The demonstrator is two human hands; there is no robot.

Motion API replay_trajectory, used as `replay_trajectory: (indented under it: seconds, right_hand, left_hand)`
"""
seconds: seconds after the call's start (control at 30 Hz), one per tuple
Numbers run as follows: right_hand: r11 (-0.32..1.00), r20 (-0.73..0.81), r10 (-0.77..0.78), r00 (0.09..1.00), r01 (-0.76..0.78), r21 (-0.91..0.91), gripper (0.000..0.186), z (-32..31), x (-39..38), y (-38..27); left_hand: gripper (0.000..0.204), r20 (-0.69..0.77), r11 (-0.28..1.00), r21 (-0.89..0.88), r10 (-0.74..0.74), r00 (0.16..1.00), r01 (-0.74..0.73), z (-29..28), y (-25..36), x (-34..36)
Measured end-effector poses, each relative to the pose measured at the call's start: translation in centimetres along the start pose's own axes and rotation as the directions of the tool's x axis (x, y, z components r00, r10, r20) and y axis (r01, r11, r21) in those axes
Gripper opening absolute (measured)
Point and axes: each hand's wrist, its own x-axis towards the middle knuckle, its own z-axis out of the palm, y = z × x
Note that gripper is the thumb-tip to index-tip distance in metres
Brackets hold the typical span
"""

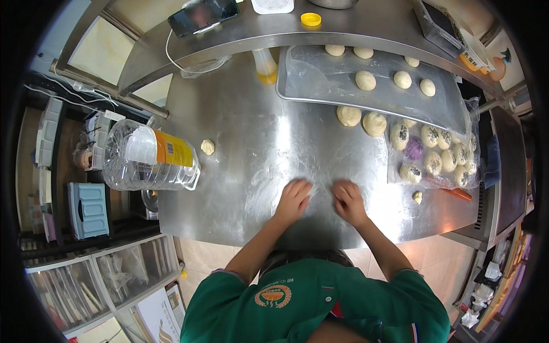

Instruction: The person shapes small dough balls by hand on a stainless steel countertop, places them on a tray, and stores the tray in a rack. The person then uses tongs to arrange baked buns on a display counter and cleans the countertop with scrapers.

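Observation:
Both hands are held low over the near middle of the steel table, a short gap between them. My left hand has its fingers bent inward; its palm is turned down and hidden. Curled in much the same way, my right hand faces it from the other side. Whether anything small is inside either hand cannot be seen. White flour is smeared on the metal around and beyond my left hand. Past my right hand lie two plain dough balls, close to a metal tray bearing several more. A small dough scrap rests farther right.
Several seed-topped buns and a purple one sit on plastic at the right. A large clear jug lies on its side at the left, near a dough piece. A raised shelf spans the back above a squeeze bottle.

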Motion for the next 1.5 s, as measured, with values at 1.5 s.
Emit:
replay_trajectory:
  seconds: [1.5]
  right_hand:
    - [0.980,-0.145,0.193,0.970,-0.197,-0.012,0.049,-4.2,-2.8,2.2]
  left_hand:
    - [0.041,0.031,0.953,0.200,-0.239,0.970,0.229,-4.5,-1.2,-3.2]
